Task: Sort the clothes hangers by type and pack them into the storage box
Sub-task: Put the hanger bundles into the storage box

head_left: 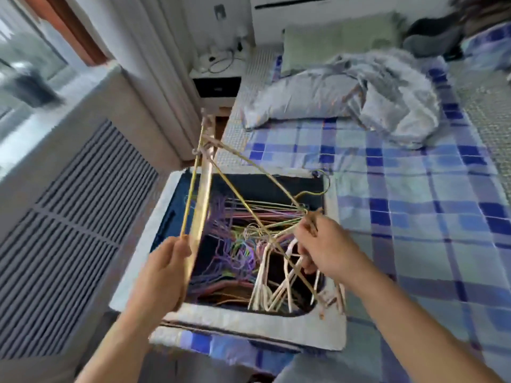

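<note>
Above the open white fabric storage box (229, 317) with a dark lining, thin yellow wire hangers (221, 172) are held up. Left hand (166, 268) grips their bottom bars; right hand (326, 251) pinches the hook ends. Purple, pink and white hangers (265, 275) fill the box, which sits on the blue checked bed (414, 217).

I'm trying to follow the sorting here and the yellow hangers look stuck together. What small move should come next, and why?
Probably ease the hands apart to free the hooks. The left hand grips a bundle of yellow wire hangers by one end, the right hand pinches another yellow hanger, and the two cross above the storage box, already crowded with coloured hangers.
</note>
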`<move>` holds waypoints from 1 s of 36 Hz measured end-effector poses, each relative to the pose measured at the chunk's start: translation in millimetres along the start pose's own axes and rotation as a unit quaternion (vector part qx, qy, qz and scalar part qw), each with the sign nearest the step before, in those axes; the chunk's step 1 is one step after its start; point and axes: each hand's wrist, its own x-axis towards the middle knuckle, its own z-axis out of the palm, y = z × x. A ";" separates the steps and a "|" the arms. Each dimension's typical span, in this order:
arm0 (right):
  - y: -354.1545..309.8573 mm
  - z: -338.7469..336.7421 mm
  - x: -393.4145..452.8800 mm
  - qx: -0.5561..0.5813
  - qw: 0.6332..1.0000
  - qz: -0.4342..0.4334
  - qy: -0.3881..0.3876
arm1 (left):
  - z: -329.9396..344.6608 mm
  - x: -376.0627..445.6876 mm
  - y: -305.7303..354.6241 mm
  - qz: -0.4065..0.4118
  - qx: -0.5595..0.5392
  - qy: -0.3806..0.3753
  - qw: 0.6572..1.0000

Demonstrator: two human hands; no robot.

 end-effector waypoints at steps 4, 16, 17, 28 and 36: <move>-15.6 43.1 9.5 -0.094 0.993 -0.059 0.026 | -81.0 41.5 -79.3 -0.021 0.067 0.040 0.997; 26.9 77.1 120.5 -0.457 0.879 -0.133 -0.018 | -105.7 74.1 -97.6 0.179 0.047 -0.092 0.978; 33.7 79.1 129.6 -0.480 0.870 -0.113 -0.018 | -103.3 75.5 -97.1 0.192 0.052 -0.109 0.974; 49.7 42.8 71.1 -0.136 0.953 0.078 0.257 | -37.8 118.1 -123.2 0.392 0.193 -0.260 0.861; 95.8 22.0 18.3 -0.237 0.911 0.070 0.331 | 20.2 143.3 -149.8 0.375 0.401 -0.322 0.771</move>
